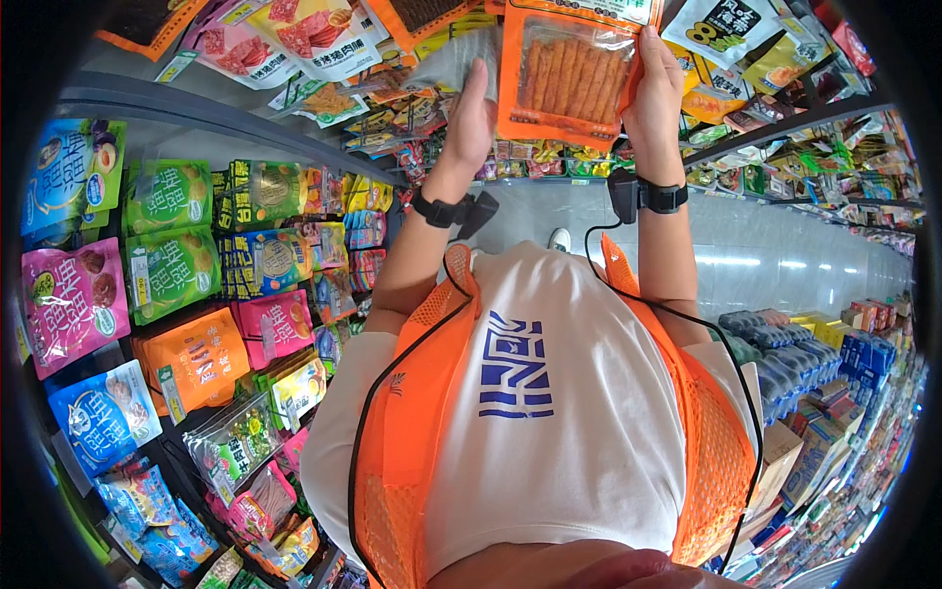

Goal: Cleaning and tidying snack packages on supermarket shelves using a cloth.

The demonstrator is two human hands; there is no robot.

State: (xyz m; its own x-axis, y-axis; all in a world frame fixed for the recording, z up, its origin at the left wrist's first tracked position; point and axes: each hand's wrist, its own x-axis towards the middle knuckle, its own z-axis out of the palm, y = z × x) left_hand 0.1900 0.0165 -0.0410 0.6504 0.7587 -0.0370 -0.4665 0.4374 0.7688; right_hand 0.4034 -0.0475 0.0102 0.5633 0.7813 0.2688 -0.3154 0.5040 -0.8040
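In the upper middle I hold up an orange snack packet (578, 81) whose clear window shows a row of brown sticks. My right hand (657, 85) grips its right edge, with the thumb on the front. Beside the left edge is my left hand (471, 121), thumb pointing up. Its other fingers are hidden, so whether it grips the packet is unclear. A greyish, blurred packet (456, 62) shows just beyond the left thumb. Both wrists wear black straps with small dark devices. Further hanging snack packets (313, 40) surround the hands at the top.
Hanging racks on the left carry green pouches (173, 269), orange pouches (195, 357) and blue pouches (107, 416). A dark shelf rail (243, 118) crosses the upper left. Grey floor (725, 228) lies ahead and right. Shrink-wrapped bottles (787, 368) and cardboard boxes (780, 449) stand at the right.
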